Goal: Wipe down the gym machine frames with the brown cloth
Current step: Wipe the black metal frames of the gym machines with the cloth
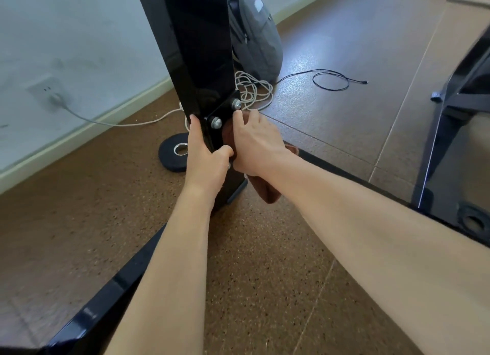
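Gripping the black post (196,63) low down, the left hand (205,156) wraps its fingers round it. The right hand (256,142) holds the brown cloth (267,193) bunched against the post's right side, under two bolts (216,122). Behind the post on the floor (79,209) lie a tape roll (173,156), a white cord (252,89), a grey bag (256,36) and a black wire (331,81). The right arm hides part of the cloth.
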A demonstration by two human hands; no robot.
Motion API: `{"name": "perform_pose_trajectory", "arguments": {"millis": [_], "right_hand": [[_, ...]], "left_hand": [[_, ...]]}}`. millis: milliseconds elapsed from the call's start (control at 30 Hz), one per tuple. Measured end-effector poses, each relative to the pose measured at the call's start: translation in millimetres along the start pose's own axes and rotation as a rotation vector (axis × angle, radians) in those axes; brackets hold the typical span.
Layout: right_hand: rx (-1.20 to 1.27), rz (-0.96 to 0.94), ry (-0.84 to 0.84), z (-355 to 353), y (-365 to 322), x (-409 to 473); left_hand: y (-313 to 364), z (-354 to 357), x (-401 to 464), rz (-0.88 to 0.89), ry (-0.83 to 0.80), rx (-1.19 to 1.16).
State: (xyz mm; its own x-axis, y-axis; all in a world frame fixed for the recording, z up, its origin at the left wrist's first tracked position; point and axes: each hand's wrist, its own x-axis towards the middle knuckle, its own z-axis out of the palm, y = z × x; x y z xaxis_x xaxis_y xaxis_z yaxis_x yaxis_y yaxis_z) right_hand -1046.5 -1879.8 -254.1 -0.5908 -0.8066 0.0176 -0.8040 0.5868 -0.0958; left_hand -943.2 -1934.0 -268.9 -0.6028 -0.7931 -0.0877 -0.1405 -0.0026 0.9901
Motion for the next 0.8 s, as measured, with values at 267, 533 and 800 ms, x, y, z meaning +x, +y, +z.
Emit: {"name": "perform_pose_trajectory", "arguments": {"millis": [267, 533, 800], "right_hand": [[-0.176, 0.167, -0.001, -7.1, 54.4, -93.6], [-0.123, 0.152, 0.013, 1.8, -5.0, -16.1], [-0.122, 0.096, 0.072, 8.5, 2.0, -19.3]], "left_hand": [[1.0, -2.4, 3.5, -0.050, -0.047, 0.004], [-0.1, -3.6, 3.5, -0.047, -0.072, -0.017], [-2.8, 8.2, 0.1, -0.043, -0.017, -0.040]]}}
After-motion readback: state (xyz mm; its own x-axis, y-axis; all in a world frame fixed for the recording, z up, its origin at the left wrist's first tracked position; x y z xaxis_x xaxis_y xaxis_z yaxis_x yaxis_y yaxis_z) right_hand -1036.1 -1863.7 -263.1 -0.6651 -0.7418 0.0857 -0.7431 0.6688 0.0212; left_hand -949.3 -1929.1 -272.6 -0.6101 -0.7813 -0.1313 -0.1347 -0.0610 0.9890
